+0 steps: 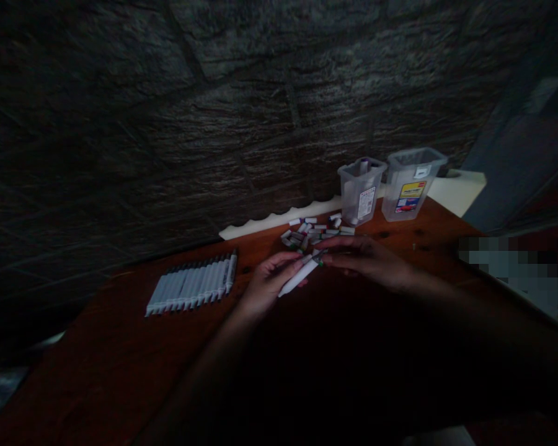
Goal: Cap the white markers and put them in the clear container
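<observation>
My left hand (270, 280) is closed around a white marker (299, 277), which slants up to the right. The fingers of my right hand (363, 260) are closed at the marker's upper end, where a dark tip and a bit of green show. Whether a cap sits between those fingers is too dim to tell. Just beyond both hands lies a loose pile of short marker caps (323, 231), white with coloured ends. Off to the left, several white markers (193, 284) lie side by side in a neat row on the brown wooden table (116, 347).
Behind the pile stands a clear plastic container (359, 193) with a few markers inside. Beside it is a second clear container (405, 192) with a yellow and blue label. A pale wavy-edged strip (279, 217) runs along the dark stone-patterned wall (242, 111).
</observation>
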`<state>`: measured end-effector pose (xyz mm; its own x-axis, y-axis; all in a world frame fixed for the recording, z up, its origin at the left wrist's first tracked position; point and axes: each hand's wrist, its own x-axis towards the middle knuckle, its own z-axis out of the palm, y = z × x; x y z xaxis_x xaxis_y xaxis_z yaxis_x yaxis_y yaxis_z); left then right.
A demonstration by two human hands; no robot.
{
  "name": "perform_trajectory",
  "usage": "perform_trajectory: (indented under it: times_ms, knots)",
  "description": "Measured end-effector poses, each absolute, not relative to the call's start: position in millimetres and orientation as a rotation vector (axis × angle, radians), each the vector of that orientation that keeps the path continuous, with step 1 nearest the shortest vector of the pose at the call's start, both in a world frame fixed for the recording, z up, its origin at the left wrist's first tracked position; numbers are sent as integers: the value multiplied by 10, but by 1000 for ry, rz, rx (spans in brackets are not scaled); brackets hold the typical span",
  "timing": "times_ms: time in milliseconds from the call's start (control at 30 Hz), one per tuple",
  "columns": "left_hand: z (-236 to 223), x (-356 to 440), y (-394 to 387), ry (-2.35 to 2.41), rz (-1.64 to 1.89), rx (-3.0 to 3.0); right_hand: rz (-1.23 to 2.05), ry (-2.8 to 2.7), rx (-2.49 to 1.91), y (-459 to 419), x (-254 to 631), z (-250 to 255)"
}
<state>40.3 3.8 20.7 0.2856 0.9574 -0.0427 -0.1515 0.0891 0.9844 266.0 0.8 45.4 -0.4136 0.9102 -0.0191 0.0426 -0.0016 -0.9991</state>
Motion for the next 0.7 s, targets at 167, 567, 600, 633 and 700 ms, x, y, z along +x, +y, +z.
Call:
perform_trajectory:
  times_ms: [167, 567, 600, 633, 700]
  knots:
    - [237, 451, -2, 853, 953, 1074, 1566, -1524, -970, 10, 2639, 416]
    - [405, 326, 54, 509, 1131, 729, 1554, -972, -1012, 141, 2744, 503]
    - [390, 320, 64, 536, 1156, 759, 1545, -957, -1008, 153, 2753, 495]
    - [370, 314, 72, 581, 1182, 811, 1536, -946, -995, 167, 2766, 490]
    - [319, 306, 77, 740, 1222, 1005, 1524, -939, -956, 197, 2798, 489]
